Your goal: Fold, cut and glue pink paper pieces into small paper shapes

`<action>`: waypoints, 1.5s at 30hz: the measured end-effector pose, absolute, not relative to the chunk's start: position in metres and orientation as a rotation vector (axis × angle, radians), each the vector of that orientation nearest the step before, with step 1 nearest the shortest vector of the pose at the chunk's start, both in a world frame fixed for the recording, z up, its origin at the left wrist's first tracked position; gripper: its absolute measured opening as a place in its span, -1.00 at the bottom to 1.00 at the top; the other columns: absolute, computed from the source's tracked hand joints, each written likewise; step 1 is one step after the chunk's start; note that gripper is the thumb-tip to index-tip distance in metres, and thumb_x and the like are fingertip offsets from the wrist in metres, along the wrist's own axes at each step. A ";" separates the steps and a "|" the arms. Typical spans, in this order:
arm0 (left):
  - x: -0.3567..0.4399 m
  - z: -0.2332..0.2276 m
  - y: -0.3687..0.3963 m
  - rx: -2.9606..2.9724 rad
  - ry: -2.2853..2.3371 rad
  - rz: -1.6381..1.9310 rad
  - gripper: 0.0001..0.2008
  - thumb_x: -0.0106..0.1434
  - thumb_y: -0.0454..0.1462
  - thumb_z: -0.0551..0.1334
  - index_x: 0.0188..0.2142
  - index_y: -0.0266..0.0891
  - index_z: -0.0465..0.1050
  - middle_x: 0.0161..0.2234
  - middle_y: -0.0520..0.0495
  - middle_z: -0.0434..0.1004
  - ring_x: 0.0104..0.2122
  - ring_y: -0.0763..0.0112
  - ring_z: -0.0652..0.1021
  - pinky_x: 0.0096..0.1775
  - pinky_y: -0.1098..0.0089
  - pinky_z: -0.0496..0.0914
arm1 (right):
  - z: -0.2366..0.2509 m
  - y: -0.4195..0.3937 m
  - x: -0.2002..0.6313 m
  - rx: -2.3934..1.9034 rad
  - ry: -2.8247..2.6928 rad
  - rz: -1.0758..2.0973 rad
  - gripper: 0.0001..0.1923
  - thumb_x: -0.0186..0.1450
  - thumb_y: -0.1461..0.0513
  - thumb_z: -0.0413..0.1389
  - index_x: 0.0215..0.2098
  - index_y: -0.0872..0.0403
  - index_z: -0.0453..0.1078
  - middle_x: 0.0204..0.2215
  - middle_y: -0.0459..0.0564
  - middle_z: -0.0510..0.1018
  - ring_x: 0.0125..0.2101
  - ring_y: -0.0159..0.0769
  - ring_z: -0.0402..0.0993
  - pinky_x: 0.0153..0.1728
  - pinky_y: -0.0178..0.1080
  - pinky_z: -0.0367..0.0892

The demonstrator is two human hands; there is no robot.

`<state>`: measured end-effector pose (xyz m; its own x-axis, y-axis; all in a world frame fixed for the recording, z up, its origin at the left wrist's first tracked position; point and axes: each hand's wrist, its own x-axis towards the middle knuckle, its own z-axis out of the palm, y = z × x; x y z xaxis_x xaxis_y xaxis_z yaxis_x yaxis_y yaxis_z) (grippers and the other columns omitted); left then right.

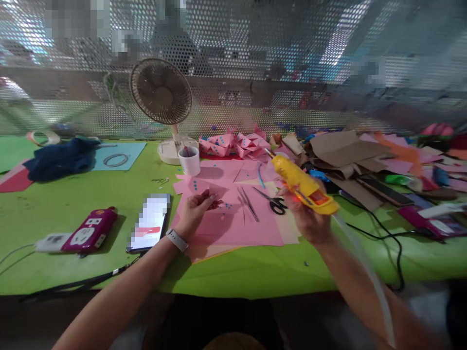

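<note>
My right hand point(308, 218) is wrapped round a yellow hot glue gun point(299, 182), raised over the right side of the pink paper sheets. The gun's metal nozzle points up and left, and a long translucent glue stick point(365, 265) trails from its back. Over the left part of the pink paper point(233, 231), my left hand point(197, 209) is closed in a pinch; whatever its fingertips hold is too small to make out. Small blue dots point(226, 208) lie beside those fingers. Between the hands rest metal tweezers point(250, 205) and black-handled scissors point(277, 205).
Behind the paper stand a white cup point(189, 161), a small fan point(162, 92) and folded pink paper pieces point(233, 144). A phone point(150, 221) and a purple power strip point(89, 231) lie left. Brown paper scraps point(345, 155) and a black cable point(386, 236) occupy the right.
</note>
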<state>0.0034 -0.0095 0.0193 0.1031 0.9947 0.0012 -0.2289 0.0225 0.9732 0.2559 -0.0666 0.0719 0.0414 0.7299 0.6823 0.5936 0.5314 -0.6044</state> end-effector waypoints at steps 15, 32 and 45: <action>0.000 0.014 -0.003 1.069 0.964 1.338 -0.63 -0.03 -0.15 0.47 -0.31 -0.33 0.48 -0.36 -0.05 0.61 -0.33 0.34 0.64 -0.18 0.36 0.54 | -0.010 -0.051 0.469 -1.748 -2.047 -0.147 -0.45 0.18 0.29 0.13 0.14 0.17 0.27 -0.03 0.22 0.46 -0.06 -0.05 0.45 -0.05 -0.08 0.38; -0.001 0.011 0.001 1.011 0.929 1.391 -0.64 -0.03 -0.17 0.46 -0.30 -0.29 0.45 -0.37 -0.04 0.59 -0.31 0.34 0.64 -0.22 0.38 0.51 | 0.050 -0.045 0.345 -1.791 -2.083 0.073 -0.68 0.32 -0.01 0.01 -0.36 0.02 0.42 -0.40 0.01 0.57 -0.41 -0.21 0.48 -0.38 -0.20 0.31; -0.003 0.008 0.003 0.933 0.845 1.411 -0.71 -0.02 -0.19 0.45 -0.37 -0.30 0.46 -0.39 -0.02 0.54 -0.33 0.34 0.64 -0.27 0.41 0.50 | 0.017 -0.010 0.255 -1.537 -1.997 0.868 -0.63 0.21 0.21 0.03 -0.08 0.11 0.52 -0.50 0.01 0.60 -0.51 -0.23 0.52 -0.46 -0.24 0.35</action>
<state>-0.0027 0.0032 0.0081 0.0054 0.9982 0.0595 -0.4187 -0.0518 0.9066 0.2550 -0.0105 0.0167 -0.2607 0.9653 -0.0111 0.6666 0.1717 -0.7254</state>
